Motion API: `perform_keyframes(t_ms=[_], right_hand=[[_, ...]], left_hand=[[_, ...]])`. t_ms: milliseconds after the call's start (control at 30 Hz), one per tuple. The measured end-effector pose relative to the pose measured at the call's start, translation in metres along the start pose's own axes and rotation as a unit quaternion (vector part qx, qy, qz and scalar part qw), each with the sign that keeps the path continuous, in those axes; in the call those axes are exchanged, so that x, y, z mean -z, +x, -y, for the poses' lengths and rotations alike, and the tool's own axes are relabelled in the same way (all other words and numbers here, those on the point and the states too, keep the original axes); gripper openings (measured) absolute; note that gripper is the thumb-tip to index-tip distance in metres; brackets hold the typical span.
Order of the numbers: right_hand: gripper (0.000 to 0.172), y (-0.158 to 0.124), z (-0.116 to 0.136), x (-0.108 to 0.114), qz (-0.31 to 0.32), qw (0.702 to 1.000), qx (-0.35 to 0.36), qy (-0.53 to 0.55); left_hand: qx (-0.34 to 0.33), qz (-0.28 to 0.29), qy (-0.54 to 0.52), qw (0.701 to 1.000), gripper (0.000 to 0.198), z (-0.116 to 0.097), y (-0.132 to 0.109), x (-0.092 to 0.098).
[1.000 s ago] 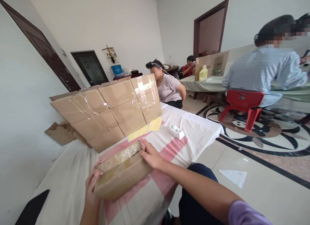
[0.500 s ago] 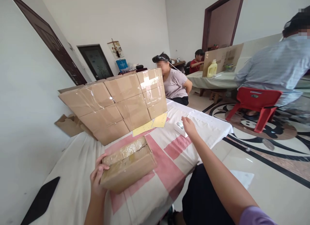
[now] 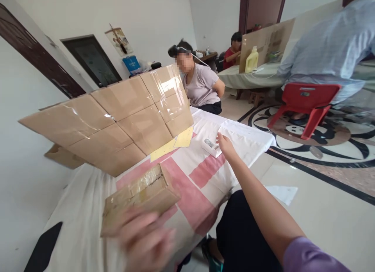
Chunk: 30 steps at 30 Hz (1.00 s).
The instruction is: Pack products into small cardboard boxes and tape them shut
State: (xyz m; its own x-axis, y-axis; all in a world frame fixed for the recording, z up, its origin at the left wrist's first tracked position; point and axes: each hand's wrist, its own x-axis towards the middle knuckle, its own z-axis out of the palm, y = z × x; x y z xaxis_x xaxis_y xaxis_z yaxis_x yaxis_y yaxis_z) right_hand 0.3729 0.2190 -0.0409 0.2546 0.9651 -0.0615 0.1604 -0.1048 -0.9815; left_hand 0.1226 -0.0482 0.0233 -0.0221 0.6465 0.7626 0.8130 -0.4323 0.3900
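Observation:
My left hand point(image 3: 146, 238) is smeared by motion in front of a cardboard box point(image 3: 140, 194), at the lower left of the table. Whether it holds anything is lost in the blur. The brown box is wrapped in clear tape and its near wall faces me. Farther off, my right hand point(image 3: 227, 145) is beside a small white box point(image 3: 211, 148) with a greyish thing inside. Its fingers look drawn together, and their tips are partly hidden, so whatever they may hold does not show.
A tall wall of taped cardboard point(image 3: 125, 127) stands across the table, with yellow dotted sheets point(image 3: 166, 147) at its foot. A person point(image 3: 202, 80) sits beyond it. Another person sits on a red chair point(image 3: 310, 102) at the right. A black flat object point(image 3: 43, 246) lies at lower left.
My left hand has let go of the cardboard box's left end and swung right in front of it. My right hand has shifted slightly off the white box, uncovering more of it.

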Motion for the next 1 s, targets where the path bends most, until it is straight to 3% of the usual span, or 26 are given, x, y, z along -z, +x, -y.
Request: perform_keyframes(t_ms=[67,133,233,300,367,467,600,833,1000], right_hand=[[0.053,0.001,-0.005,0.001,0.006,1.0,-0.009,-0.004],[0.057,0.002,-0.011,0.004,0.011,1.0,-0.011,-0.004],[0.064,0.005,-0.019,0.011,0.026,0.999,-0.02,-0.013],[0.067,0.007,-0.024,0.014,0.04,0.998,-0.031,-0.023],[0.067,0.008,-0.028,0.017,0.056,0.997,-0.035,-0.03],[0.063,0.008,-0.029,0.018,0.07,0.997,-0.023,-0.037],[0.055,0.005,-0.022,0.016,0.09,0.994,-0.02,-0.055],[0.03,0.006,-0.019,0.005,0.08,0.995,0.02,-0.051],[0.018,0.011,-0.027,-0.001,0.068,0.997,-0.011,-0.028]], left_hand=[[-0.14,0.057,-0.011,0.988,0.037,-0.021,0.015,-0.071],[-0.187,0.16,0.015,0.969,0.06,-0.026,0.035,-0.148],[-0.055,0.221,0.066,0.971,0.074,-0.005,0.063,-0.241],[0.028,0.249,0.066,0.966,0.065,0.018,0.072,-0.276],[0.069,0.254,0.046,0.964,0.06,0.037,0.073,-0.292],[0.084,0.23,0.007,0.97,0.072,0.051,0.069,-0.296],[0.108,0.213,-0.026,0.971,0.087,0.05,0.069,-0.297],[0.119,0.212,-0.044,0.969,0.089,0.054,0.067,-0.303],[0.106,0.196,-0.053,0.974,0.089,0.055,0.066,-0.305]])
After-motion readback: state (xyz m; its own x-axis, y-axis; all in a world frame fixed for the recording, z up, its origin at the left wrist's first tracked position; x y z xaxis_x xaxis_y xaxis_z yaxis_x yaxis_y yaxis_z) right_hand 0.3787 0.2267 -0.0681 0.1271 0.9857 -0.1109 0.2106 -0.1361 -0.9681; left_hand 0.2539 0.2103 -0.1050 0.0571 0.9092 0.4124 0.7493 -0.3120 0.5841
